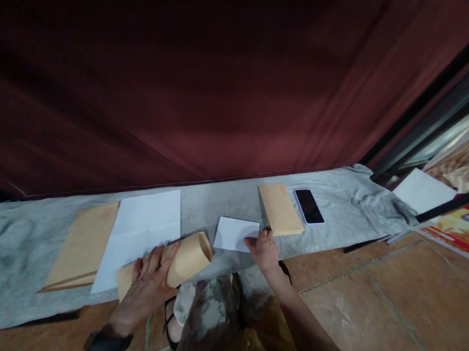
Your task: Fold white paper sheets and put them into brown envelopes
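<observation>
My left hand (151, 278) lies across a brown paper envelope (190, 260), gripping it from above with the fingers over its far side. The envelope's right end bulges into an open mouth. Just right of that mouth, a folded white sheet of paper (232, 233) rests flat on the grey cloth. My right hand (265, 250) has its thumb and fingers closed at the sheet's right edge; the fingertips are partly hidden. Beyond this hand sits a small stack of brown envelopes (281, 209), close to its fingers.
A grey cloth (231, 198) covers the long narrow surface. At left lie white sheets (145, 232) and larger brown envelopes (84, 241). A phone (309, 206) is at right. A dark red curtain (227, 109) hangs behind; a tiled floor (358, 296) is in front.
</observation>
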